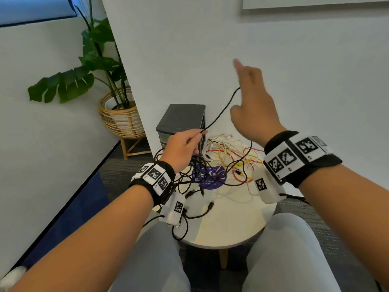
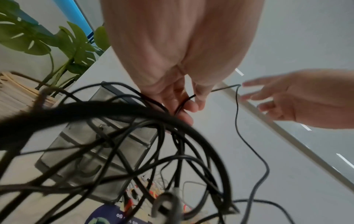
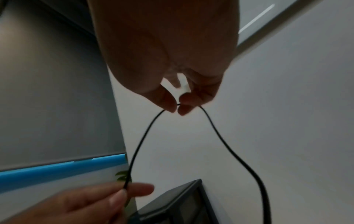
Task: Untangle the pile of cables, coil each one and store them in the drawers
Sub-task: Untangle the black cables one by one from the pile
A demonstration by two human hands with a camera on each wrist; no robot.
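A thin black cable (image 1: 221, 114) stretches between my two hands above the table. My left hand (image 1: 200, 135) pinches its lower part just in front of the drawer unit (image 1: 181, 116), a dark grey box with translucent drawer fronts (image 2: 95, 151). Higher and to the right, my right hand (image 3: 178, 106) pinches the cable (image 3: 220, 136) between thumb and fingertips, so it hangs down on both sides. The rest of it drops into the tangled pile (image 1: 227, 163) of black, white, yellow and red cables. Black loops (image 2: 134, 115) hang close under my left wrist.
The pile lies on a small round white table (image 1: 227, 224) with a purple sticker (image 1: 210, 178), pushed against a white wall. A potted plant in a wicker basket (image 1: 120, 119) stands to the left. My knees sit at the table's near edge.
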